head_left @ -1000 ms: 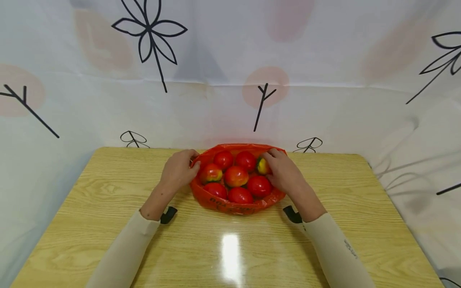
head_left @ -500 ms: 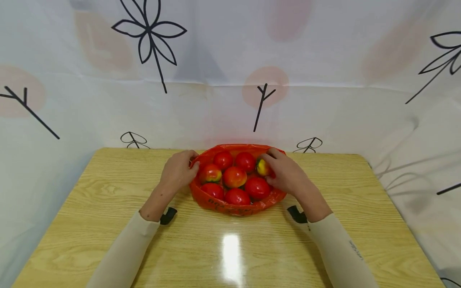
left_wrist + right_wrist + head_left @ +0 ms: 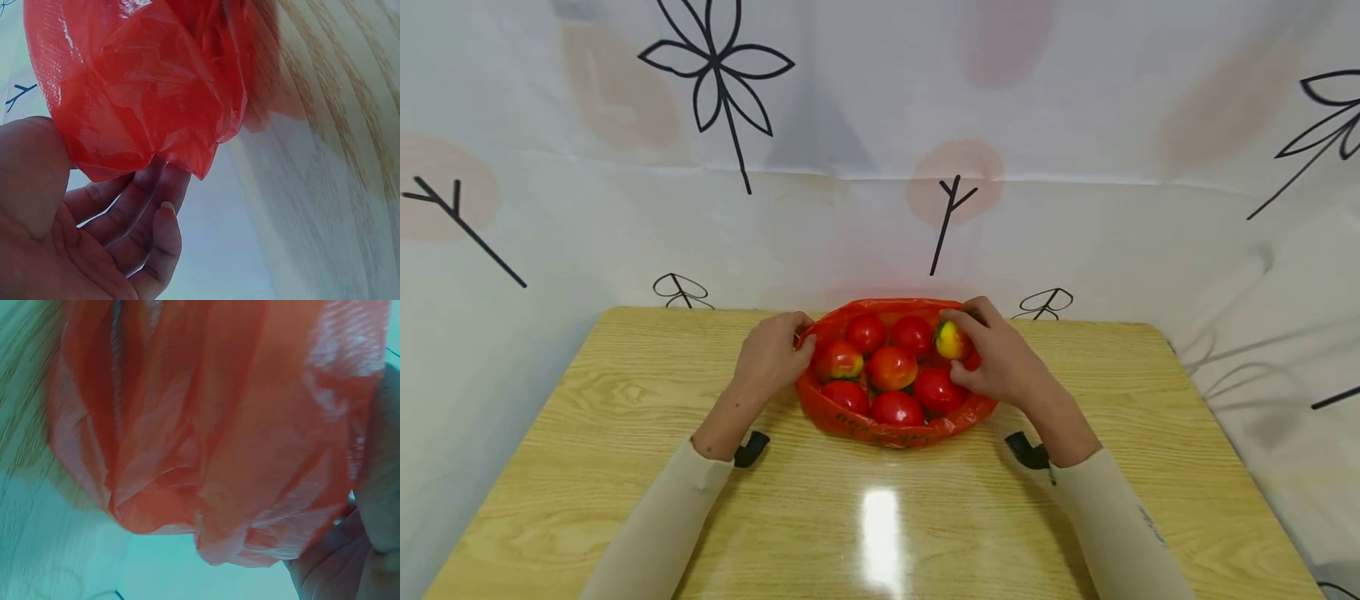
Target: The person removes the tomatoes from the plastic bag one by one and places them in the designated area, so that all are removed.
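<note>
A red plastic bag [image 3: 880, 433] with dark lettering lies at the table's far edge, its mouth spread wide. Several shiny, round red fruits [image 3: 892, 367] fill it, some with yellow and green patches. My left hand [image 3: 769, 354] pinches the bag's left rim; in the left wrist view its fingers curl behind the plastic [image 3: 144, 94]. At the right side, my right hand [image 3: 1000, 354] reaches over the rim with thumb and forefinger spread apart. A yellow-and-red fruit [image 3: 951, 340] sits between them. In the right wrist view the bag hides most of that hand's fingers.
The bag rests on a light wood-grain table [image 3: 647, 433] with a bright light reflection near the front. Behind hangs a white cloth [image 3: 850, 242] printed with plants. Black wrist mounts [image 3: 751, 450] show under both forearms.
My right hand has shifted slightly right, and its thumb and forefinger have spread, showing more of the yellow-and-red fruit. The left hand holds its place at the bag's rim.
</note>
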Motion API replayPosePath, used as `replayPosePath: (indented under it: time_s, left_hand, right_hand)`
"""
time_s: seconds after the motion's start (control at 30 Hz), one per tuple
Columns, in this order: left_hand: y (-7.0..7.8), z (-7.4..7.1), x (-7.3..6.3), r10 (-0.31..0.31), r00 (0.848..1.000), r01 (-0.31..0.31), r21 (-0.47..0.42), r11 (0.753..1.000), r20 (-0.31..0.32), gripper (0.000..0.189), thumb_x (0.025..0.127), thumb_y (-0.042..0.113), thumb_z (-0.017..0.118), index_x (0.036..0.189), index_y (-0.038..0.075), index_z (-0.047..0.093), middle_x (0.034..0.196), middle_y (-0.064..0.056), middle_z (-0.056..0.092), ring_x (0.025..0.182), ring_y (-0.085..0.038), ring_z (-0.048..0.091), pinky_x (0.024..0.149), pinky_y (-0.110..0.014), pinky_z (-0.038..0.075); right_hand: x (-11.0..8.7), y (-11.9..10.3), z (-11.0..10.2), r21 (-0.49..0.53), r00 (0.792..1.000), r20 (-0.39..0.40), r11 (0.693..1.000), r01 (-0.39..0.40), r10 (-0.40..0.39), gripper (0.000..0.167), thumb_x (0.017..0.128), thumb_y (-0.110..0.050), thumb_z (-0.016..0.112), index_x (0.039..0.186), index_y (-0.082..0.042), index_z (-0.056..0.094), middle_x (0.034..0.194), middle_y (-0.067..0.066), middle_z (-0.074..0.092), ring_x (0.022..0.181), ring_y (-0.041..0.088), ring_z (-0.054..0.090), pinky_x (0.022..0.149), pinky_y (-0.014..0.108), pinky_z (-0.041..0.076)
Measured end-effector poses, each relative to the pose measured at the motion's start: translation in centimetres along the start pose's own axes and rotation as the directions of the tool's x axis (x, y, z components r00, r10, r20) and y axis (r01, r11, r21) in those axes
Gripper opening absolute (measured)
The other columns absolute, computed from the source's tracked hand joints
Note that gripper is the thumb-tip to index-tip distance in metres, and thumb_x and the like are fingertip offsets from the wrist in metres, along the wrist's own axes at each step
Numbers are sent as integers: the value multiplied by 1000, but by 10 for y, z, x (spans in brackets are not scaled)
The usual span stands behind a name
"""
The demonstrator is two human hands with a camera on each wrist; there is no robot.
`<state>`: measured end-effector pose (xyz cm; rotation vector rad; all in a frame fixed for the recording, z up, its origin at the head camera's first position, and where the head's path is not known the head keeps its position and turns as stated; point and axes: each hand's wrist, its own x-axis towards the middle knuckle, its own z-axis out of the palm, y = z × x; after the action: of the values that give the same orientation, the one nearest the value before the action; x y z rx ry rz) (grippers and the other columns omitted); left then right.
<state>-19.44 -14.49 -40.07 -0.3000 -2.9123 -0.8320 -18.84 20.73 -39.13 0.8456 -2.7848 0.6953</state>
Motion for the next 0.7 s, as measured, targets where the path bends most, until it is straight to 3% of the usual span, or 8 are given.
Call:
replayPosePath:
  time_s: [0.27, 0.57, 0.7]
  left_hand:
    - [0, 0, 0, -10, 1000, 10, 5, 1000, 10, 20, 100, 16, 65, 114, 5, 73, 90, -6, 68, 73, -23, 56, 60, -33, 47]
    - [-1, 0, -1, -6, 1000, 6, 14, 1000, 4, 20, 100, 16, 65, 115, 5, 73, 94, -7, 70, 74, -23, 56, 62, -34, 48]
    - [-2, 0, -1, -4, 1000, 4, 21, 1000, -2, 19, 100, 16, 66, 115, 5, 73, 94, -7, 71, 74, -24, 56, 62, -34, 49]
  right_hand:
    - [-6, -1, -5, 64, 996, -83, 997, 31, -26, 70, 80, -7, 78, 147, -5, 57, 143, 14, 47, 123, 32, 56, 95, 53, 59]
    - [-12, -5, -10, 147, 984, -175, 988, 39, -13, 74, 80, -6, 80, 145, 0, 47, 142, 14, 54, 120, 29, 58, 98, 53, 58]
    - [-18, -6, -12, 184, 971, -239, 982, 28, 17, 71, 79, -6, 82, 141, -1, 48, 136, 12, 59, 113, 25, 58, 95, 34, 56]
